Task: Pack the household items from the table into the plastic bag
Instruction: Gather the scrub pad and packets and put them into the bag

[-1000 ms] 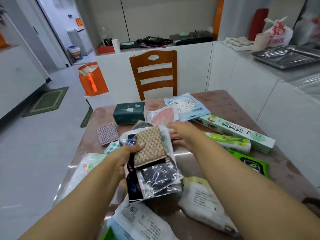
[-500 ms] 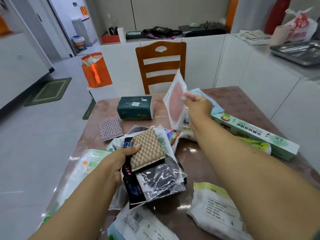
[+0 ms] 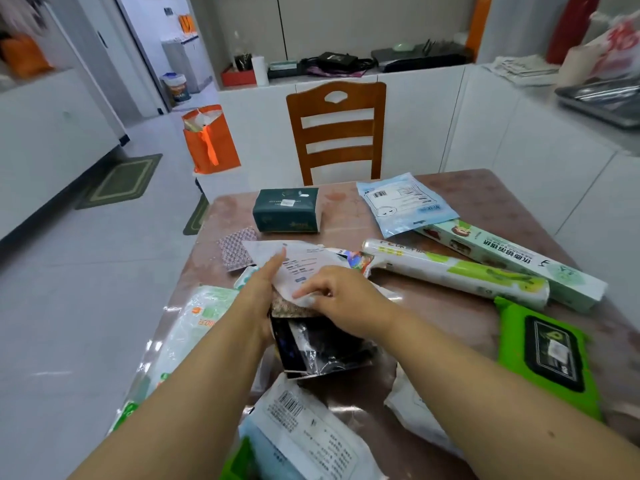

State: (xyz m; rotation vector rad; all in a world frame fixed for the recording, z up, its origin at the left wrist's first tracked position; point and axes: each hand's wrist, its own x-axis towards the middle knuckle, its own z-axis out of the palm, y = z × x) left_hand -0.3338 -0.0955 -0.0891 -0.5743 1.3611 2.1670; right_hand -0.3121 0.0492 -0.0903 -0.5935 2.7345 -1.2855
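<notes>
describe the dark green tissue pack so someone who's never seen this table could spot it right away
Start at the wooden chair at the table's far edge. Just in front of it lies the tissue pack, a dark green block with a small white label, the only dark, boxy item there.

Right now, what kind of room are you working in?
Most likely a home kitchen or dining area: a wooden dining chair stands at the table, white cabinets and a counter run along the walls, and a metal tray sits on the worktop at right.
</notes>
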